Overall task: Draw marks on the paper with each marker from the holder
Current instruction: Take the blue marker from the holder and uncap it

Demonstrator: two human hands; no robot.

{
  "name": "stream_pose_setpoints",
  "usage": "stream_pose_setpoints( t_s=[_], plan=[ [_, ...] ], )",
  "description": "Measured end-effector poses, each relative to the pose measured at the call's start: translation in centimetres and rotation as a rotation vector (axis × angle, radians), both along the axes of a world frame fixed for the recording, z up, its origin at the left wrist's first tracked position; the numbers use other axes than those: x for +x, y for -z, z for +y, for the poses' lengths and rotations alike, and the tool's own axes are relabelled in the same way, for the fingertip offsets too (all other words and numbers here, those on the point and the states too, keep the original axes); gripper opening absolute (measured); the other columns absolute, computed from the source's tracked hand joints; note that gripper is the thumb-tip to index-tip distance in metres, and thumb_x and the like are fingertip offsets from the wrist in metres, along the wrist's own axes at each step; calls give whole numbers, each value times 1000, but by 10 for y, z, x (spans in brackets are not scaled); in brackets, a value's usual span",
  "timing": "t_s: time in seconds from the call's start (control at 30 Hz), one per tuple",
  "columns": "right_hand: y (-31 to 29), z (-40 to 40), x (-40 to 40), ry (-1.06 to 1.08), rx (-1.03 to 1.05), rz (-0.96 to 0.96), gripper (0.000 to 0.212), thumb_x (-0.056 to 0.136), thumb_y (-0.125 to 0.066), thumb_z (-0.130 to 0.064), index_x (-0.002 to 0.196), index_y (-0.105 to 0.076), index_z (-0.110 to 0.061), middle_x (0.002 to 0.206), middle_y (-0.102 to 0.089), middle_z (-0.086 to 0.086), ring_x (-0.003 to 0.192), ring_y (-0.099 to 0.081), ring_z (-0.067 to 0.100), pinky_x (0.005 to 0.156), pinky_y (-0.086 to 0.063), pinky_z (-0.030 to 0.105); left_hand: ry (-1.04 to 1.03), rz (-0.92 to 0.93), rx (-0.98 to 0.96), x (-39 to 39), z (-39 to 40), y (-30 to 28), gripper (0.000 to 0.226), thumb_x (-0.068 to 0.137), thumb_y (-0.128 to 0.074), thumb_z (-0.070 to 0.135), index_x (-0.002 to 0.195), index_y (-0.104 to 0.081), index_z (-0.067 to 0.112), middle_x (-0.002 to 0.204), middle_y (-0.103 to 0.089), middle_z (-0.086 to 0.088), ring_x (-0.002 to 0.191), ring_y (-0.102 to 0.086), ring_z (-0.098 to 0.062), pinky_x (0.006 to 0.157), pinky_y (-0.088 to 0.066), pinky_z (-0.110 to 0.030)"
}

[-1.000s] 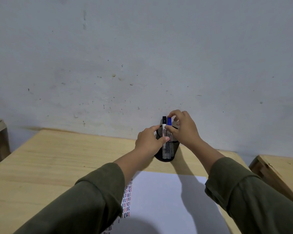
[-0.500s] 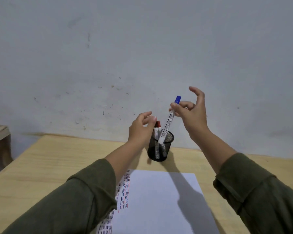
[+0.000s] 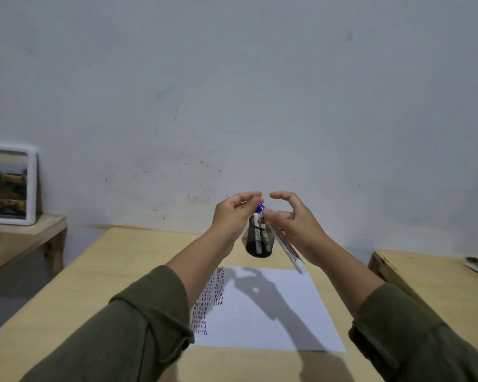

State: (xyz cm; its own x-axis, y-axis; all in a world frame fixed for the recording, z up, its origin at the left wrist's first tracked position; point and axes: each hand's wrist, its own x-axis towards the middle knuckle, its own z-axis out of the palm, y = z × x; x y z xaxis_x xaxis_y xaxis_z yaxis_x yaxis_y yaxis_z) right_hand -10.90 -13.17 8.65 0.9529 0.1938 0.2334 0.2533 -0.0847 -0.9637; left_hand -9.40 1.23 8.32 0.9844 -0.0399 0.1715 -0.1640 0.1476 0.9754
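Blue-capped marker (image 3: 284, 244) btwn both hands

Holder (image 3: 260, 244) behind paper (image 3: 268, 310) — both on table (image 3: 94, 285)

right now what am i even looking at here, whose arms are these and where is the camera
There is no machine here. The camera sits on a person's head and looks forward and down, so the two arms in green sleeves are that person's own.

They stand at a wooden table against a grey wall. On it lies a white sheet of paper with rows of short pen strokes along its left edge, and behind it a black mesh pen holder with markers inside.

The right hand holds a white marker with a blue cap in the air above the table. The left hand pinches the cap end, apparently to pull the cap off.

A framed picture leans on a side table at left.
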Motion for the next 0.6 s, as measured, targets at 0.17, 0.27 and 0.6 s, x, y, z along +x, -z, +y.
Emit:
stream_pose_setpoints(
  t_s=[0.17,0.27,0.6],
  plan=[
    [-6,-6,-29,-237,111,128,43,83,-58,-42,119,-54,-19,92,-70,9,70,-60,18,72,-47,27,-252,124,-199,-17,8,-5,9,86,-66,28,91,-67,21,92,-63,4,101,-54,-13,97,-42,-33],
    [-4,-6,-36,-296,264,115,62,66,-73,-50,116,-57,-18,97,-70,9,76,-63,17,77,-47,30,-333,164,-278,-24,8,-8,9,84,-68,31,86,-66,22,97,-64,2,98,-56,-13,90,-39,-26],
    [3,23,-32,-26,626,96,26,90,-50,-39,87,-60,-15,62,-67,2,55,-61,9,55,-51,18,-108,114,-254,-34,3,-6,20,86,-62,40,101,-66,27,100,-65,10,106,-54,-7,87,-42,-27]
  ],
)
